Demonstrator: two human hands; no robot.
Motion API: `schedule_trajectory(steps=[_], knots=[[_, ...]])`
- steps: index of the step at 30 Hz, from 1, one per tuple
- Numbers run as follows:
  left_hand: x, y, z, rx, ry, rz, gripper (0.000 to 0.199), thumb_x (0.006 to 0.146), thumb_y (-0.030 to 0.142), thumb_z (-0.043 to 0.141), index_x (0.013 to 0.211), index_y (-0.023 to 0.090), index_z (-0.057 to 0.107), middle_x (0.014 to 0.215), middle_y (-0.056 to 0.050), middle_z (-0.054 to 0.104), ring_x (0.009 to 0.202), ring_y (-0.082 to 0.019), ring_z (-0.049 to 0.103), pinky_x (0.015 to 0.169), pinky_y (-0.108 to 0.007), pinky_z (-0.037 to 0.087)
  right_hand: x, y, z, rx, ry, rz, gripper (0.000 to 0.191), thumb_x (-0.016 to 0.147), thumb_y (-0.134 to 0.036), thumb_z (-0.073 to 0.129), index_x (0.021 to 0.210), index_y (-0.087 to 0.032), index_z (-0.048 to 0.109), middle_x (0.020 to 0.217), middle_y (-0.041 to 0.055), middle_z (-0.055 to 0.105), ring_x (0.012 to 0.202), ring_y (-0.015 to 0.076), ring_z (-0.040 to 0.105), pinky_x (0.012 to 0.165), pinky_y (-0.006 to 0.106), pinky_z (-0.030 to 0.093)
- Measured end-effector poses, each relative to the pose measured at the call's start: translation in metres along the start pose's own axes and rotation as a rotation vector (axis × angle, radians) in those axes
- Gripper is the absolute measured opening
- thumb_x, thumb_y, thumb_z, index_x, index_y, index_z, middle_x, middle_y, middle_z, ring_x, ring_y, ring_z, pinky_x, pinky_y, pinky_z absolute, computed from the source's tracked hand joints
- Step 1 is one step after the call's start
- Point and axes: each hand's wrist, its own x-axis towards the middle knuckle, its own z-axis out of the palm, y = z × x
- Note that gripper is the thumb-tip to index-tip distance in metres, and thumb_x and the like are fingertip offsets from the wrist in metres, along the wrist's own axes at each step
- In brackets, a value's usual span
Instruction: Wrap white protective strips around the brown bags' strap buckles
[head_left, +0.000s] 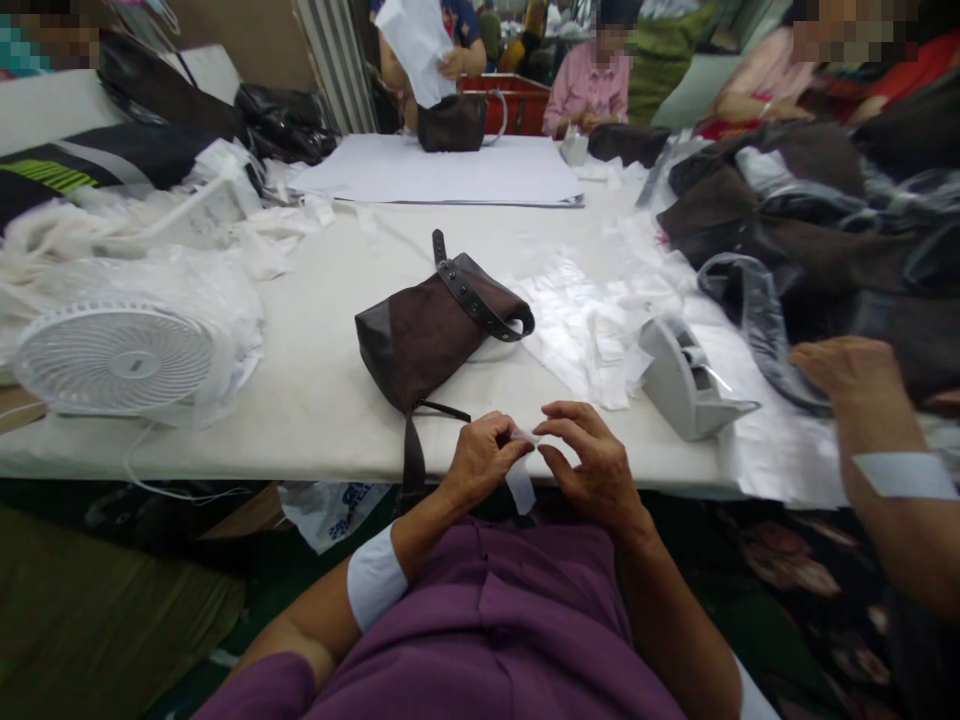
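Our left hand [482, 458] has the strip [520, 490] pinched by the table [300, 400] edge, right hand [596, 465] fingertips are right there but we can't tell if they grip; looks like we're handling the strip, next move probably wants a steady pinch, bag [431, 335] lying just beyond

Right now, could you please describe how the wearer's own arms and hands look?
The left hand and right hand are ungloved. A plain pale band circles the left arm, with a purple sleeve higher up; a second band shows partly on the right arm.
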Motion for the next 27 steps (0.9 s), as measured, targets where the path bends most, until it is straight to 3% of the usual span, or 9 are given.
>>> schedule_trajectory(steps=[6, 9, 11, 15, 18, 20, 23, 27], knots=[[-0.004, -0.002, 0.003, 0.004, -0.059, 0.049, 0.012, 0.072, 0.024, 0.067, 0.065, 0.016, 0.061, 0.067, 0.001, 0.058, 0.063, -0.011, 0.051, 0.062, -0.024, 0.039, -0.001, 0.006, 0.002, -0.054, -0.153, -0.058, 0.015, 0.087, -0.013, 0.048, 0.089, -0.019, 0.061, 0.099, 0.0082, 0.060, 0.095, 0.0190, 0.058, 0.084, 0.032, 0.047], [-0.016, -0.007, -0.011, -0.027, -0.141, 0.063, 0.011, 0.075, 0.025, 0.065, 0.083, 0.018, 0.069, 0.076, -0.001, 0.064, 0.068, -0.013, 0.055, 0.066, -0.024, 0.042, -0.004, 0.011, 0.000, -0.029, -0.228, -0.030, 0.013, 0.090, -0.015, 0.047, 0.087, -0.019, 0.059, 0.089, 0.0058, 0.060, 0.085, 0.0170, 0.058, 0.077, 0.029, 0.046], [-0.029, -0.020, -0.031, -0.038, -0.016, 0.012, 0.018, 0.080, 0.025, 0.059, 0.094, 0.019, 0.068, 0.085, -0.003, 0.066, 0.075, -0.014, 0.058, 0.072, -0.025, 0.044, -0.007, 0.016, 0.000, 0.002, -0.269, -0.010, 0.012, 0.090, -0.017, 0.047, 0.087, -0.019, 0.057, 0.086, 0.0044, 0.060, 0.081, 0.0159, 0.058, 0.074, 0.027, 0.044], [-0.054, -0.060, -0.082, -0.059, 0.443, -0.230, 0.018, 0.080, 0.027, 0.054, 0.092, 0.018, 0.066, 0.082, -0.003, 0.065, 0.067, -0.012, 0.056, 0.064, -0.024, 0.044, -0.013, 0.022, 0.007, 0.066, -0.343, -0.007, 0.012, 0.091, -0.018, 0.046, 0.085, -0.019, 0.056, 0.085, 0.0039, 0.060, 0.078, 0.0148, 0.057, 0.073, 0.026, 0.043], [-0.060, -0.075, -0.099, -0.206, 0.529, -0.363, 0.015, 0.074, 0.023, 0.057, 0.085, 0.015, 0.063, 0.080, -0.003, 0.064, 0.055, -0.008, 0.049, 0.053, -0.020, 0.039, -0.009, 0.020, 0.019, 0.089, -0.393, -0.013, 0.014, 0.091, -0.018, 0.044, 0.083, -0.018, 0.056, 0.085, 0.0046, 0.059, 0.078, 0.0155, 0.057, 0.073, 0.027, 0.043], [-0.057, -0.071, -0.091, -0.421, 0.485, -0.422, 0.016, 0.071, 0.021, 0.060, 0.086, 0.014, 0.061, 0.088, -0.006, 0.065, 0.053, -0.006, 0.048, 0.050, -0.019, 0.037, -0.005, 0.019, 0.028, 0.094, -0.425, -0.019, 0.017, 0.092, -0.019, 0.043, 0.082, -0.018, 0.057, 0.083, 0.0049, 0.059, 0.077, 0.0159, 0.057, 0.073, 0.027, 0.043], [-0.040, -0.058, -0.061, -0.827, 0.396, -0.550, 0.028, 0.070, 0.016, 0.064, 0.097, 0.015, 0.055, 0.093, -0.008, 0.065, 0.052, -0.006, 0.050, 0.048, -0.020, 0.038, -0.001, 0.019, 0.037, 0.106, -0.444, -0.027, 0.018, 0.093, -0.020, 0.041, 0.084, -0.018, 0.057, 0.082, 0.0050, 0.060, 0.077, 0.0162, 0.058, 0.072, 0.027, 0.044], [-0.001, -0.058, -0.026, -1.087, 0.519, -0.649, 0.017, 0.073, 0.006, 0.059, 0.082, 0.015, 0.048, 0.069, -0.001, 0.058, 0.042, -0.003, 0.040, 0.041, -0.016, 0.028, -0.003, 0.026, 0.038, 0.109, -0.402, -0.021, 0.017, 0.093, -0.022, 0.042, 0.088, -0.018, 0.058, 0.084, 0.0054, 0.061, 0.078, 0.0165, 0.059, 0.073, 0.027, 0.044]])
